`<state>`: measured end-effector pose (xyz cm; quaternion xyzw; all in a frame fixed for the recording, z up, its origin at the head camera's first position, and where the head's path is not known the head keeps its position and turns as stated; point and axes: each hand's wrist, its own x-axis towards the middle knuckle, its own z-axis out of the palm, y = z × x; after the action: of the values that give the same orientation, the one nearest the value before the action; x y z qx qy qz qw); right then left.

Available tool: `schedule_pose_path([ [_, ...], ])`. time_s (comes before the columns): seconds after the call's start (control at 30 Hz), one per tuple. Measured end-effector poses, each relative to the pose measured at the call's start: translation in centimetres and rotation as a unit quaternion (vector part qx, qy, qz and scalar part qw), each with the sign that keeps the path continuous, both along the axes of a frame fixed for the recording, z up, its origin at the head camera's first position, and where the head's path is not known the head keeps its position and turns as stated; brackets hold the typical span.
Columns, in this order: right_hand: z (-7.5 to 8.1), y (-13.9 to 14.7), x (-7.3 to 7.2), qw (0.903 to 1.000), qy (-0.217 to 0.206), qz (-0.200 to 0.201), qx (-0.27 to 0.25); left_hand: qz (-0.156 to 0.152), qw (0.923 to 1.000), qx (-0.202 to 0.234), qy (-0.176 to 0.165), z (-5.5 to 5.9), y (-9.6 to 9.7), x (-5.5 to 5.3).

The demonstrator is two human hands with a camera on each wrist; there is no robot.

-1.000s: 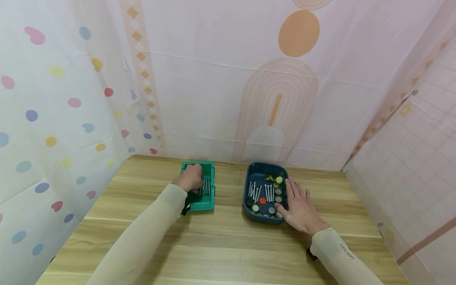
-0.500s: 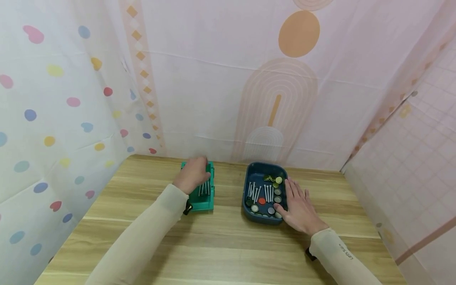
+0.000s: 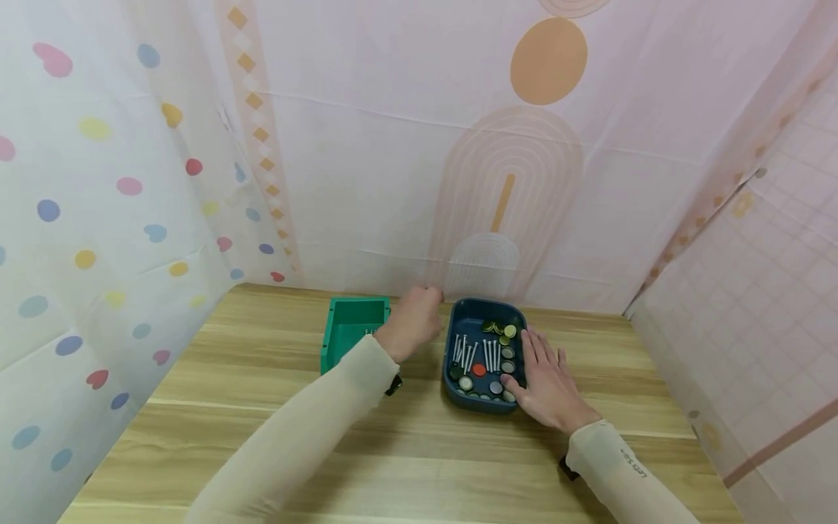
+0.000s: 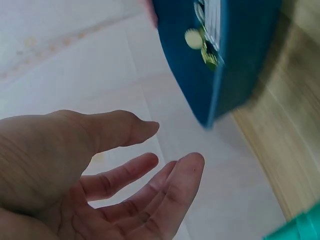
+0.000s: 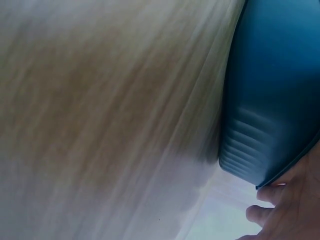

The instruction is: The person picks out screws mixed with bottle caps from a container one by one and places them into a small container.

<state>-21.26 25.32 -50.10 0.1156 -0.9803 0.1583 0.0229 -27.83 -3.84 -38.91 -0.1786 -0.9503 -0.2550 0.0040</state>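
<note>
My left hand point(image 3: 412, 324) is in the air between the two boxes, left of the blue tub. In the left wrist view the left hand point(image 4: 60, 155) has loosely bent fingers, the thumb apart from them, and nothing held. The blue tub point(image 3: 470, 327) holds long silver nails or screws point(image 3: 492, 355), several bottle caps point(image 3: 508, 353) and one red cap point(image 3: 479, 370). My right hand point(image 3: 550, 386) rests along the tub's right rim with straight fingers. A green box point(image 3: 356, 311) stands to the left; the left forearm hides part of it.
Heads of more silver nails or screws point(image 3: 369, 332) show inside the green box. Both boxes stand near the back edge of a wooden table point(image 3: 419, 466). A patterned cloth point(image 3: 393, 145) hangs behind, with more cloth at both sides.
My left hand has come out of the green box and moved right, toward the blue tub. The green box has shifted slightly left in view. My right hand has stayed at the tub's rim.
</note>
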Motion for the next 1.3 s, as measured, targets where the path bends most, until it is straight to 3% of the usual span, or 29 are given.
schedule_pose_path([
  [0.17,0.1,-0.1,0.0,1.0000,-0.001,-0.001,-0.002,-0.029,0.9995,-0.009,-0.012,-0.3,2.8,0.3],
  [0.53,0.2,0.1,0.0,1.0000,0.004,0.000,0.001,-0.041,0.9957,-0.067,-0.050,-0.6,7.5,0.0],
  [0.63,0.2,0.1,0.0,1.0000,0.006,0.003,-0.003,-0.041,0.9951,-0.072,-0.055,-1.9,9.0,-1.2],
  [0.8,0.2,0.1,0.0,1.0000,0.005,0.005,-0.007,-0.018,0.9950,-0.064,-0.074,-7.6,11.9,-5.9],
  [0.87,0.2,0.1,0.0,1.0000,0.006,0.005,-0.006,-0.006,0.9940,-0.065,-0.088,-9.2,12.7,-7.2],
  [1.03,0.1,0.0,0.2,0.9999,0.008,0.005,-0.004,0.003,0.9900,-0.085,-0.113,-9.4,13.5,-7.4],
  [1.17,0.2,0.0,0.2,1.0000,0.007,0.002,-0.004,0.002,0.9884,-0.107,-0.108,-9.6,13.7,-7.2],
  [1.3,0.3,-0.1,0.3,1.0000,0.006,0.001,-0.004,0.022,0.9863,-0.132,-0.097,-9.5,13.7,-7.0],
])
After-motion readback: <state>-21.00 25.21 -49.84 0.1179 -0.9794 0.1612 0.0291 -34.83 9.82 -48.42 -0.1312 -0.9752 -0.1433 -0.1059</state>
